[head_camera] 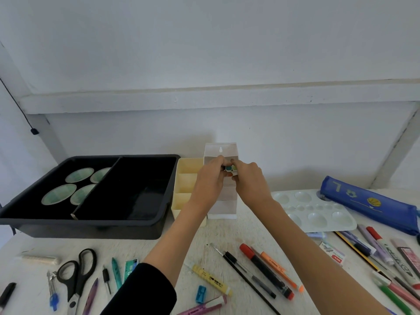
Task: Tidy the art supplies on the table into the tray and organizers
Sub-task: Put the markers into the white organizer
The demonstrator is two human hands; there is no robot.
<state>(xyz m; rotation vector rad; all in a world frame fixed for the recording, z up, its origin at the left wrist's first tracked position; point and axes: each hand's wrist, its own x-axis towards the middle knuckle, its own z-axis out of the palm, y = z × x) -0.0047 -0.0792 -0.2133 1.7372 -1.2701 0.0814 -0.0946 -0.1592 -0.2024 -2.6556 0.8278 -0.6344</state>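
— Where the hands?
— Raised together, touching, above the clear organizer (223,201) at the back of the table (216,237); left hand (210,178) and right hand (248,181) with fingers curled, both pinching one small green-and-white item (230,168); too small to name.
— And the containers?
— Just left of the clear organizer, a cream organizer (187,178) with open compartments; left again, a black tray (91,228) split by a divider; four tape rolls (59,194) lying flat in its left compartment.
— Loose on the table?
— Near the front: black scissors (76,276), a red marker (266,269), a yellow stick (211,279), a blue sharpener (201,293), many more pens; to the right, a white paint palette (313,212), with one end of a blue pencil case (368,201) over its far corner.
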